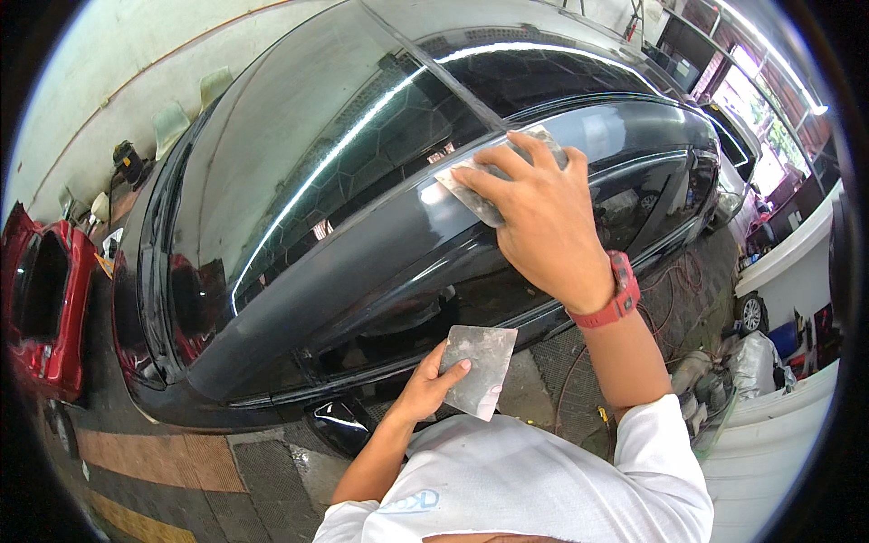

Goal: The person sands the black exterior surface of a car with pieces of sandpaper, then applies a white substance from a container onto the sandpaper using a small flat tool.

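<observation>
My right hand (539, 213) presses a thin grey rectangular sheet (477, 201) with pale smears onto the matt dark-grey roof rail (362, 258) of a black car, fingers spread across its back. I cannot tell whether it is sandpaper or a spreader. Lower and nearer to my body, my left hand (424, 385) grips a flat squarish grey plate (480, 369) by its left edge, thumb on top. Whitish smears mark its face. This plate is apart from the car. A red watch sits on my right wrist.
The car's glossy windshield (299, 172) spreads beyond the rail, and its side mirror (340, 425) juts out near my left forearm. A red car body part (50, 299) stands at far left. Hoses (579, 362) lie on the floor at right, near wrapped parts (753, 362).
</observation>
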Tool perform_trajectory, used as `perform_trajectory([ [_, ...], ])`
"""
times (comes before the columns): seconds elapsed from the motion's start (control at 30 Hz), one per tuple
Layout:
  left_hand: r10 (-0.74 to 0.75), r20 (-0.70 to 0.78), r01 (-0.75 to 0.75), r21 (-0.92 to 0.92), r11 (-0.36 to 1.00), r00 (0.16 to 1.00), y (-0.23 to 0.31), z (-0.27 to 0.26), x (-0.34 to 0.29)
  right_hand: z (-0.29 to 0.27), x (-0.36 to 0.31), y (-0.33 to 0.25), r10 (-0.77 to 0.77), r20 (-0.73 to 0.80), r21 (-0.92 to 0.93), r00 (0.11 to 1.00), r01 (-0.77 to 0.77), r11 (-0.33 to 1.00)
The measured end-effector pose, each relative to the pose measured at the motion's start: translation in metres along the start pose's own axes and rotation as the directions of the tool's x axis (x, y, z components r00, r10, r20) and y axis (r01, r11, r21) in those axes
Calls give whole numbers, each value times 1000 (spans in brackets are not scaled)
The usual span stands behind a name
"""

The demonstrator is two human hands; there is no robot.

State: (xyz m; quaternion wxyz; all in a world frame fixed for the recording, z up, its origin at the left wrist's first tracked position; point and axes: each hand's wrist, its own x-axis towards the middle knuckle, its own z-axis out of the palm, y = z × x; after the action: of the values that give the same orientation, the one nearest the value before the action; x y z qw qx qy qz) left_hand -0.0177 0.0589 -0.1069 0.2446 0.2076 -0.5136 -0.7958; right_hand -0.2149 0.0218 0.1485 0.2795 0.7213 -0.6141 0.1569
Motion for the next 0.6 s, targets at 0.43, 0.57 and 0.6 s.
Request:
perform_trajectory([
  [0.43,2,-23,-2,-28,1000,1000,0,1,0,44,-69,-26,-10,4,41,1000,10,999],
  [0.57,14,-5,-14,-1,1000,1000,4,0,1,52,-81,-22,-3,-31,67,1000,5,998],
  [0.6,14,-2,-14,3,1000,1000,5,0,1,50,-81,-21,-2,-35,74,999,4,997],
])
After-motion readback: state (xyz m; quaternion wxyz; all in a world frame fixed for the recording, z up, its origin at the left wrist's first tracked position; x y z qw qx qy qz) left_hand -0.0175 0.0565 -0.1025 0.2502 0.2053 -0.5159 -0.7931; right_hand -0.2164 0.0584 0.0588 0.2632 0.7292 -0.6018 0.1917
